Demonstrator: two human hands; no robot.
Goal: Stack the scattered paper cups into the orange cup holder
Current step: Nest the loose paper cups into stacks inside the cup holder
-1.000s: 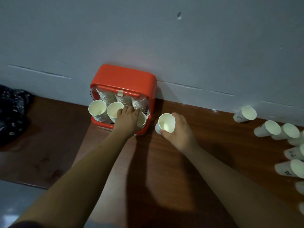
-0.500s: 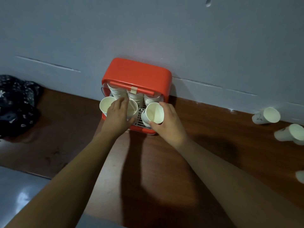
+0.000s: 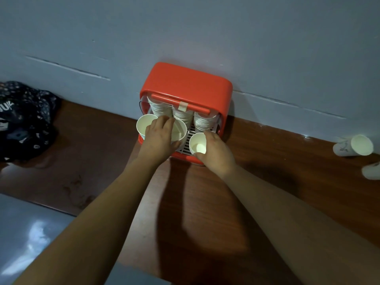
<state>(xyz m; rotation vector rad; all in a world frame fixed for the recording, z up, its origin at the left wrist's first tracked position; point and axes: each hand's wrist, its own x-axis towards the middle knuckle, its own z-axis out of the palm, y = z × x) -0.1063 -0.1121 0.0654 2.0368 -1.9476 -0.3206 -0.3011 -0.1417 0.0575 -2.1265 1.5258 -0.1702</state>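
The orange cup holder (image 3: 186,84) stands against the wall on the wooden table, with three stacks of white paper cups (image 3: 182,116) inside. My right hand (image 3: 217,152) grips a white paper cup (image 3: 197,143) at the holder's right front, over the white grille. My left hand (image 3: 159,135) lies across the mouths of two open cups, the left cup (image 3: 144,125) and the middle cup (image 3: 180,131), with its thumb against the middle cup's wall. Two loose cups lie on their sides at the far right, a near cup (image 3: 352,146) and an edge cup (image 3: 371,171).
A dark patterned bag (image 3: 22,120) lies at the table's left end. The grey wall (image 3: 185,33) runs right behind the holder. The table's front edge drops to a grey glossy floor (image 3: 28,233) at lower left.
My right hand carried its cup from the table beside the holder to the holder's right front slot. My left hand shifted left onto the left and middle cups. The camera turned left.
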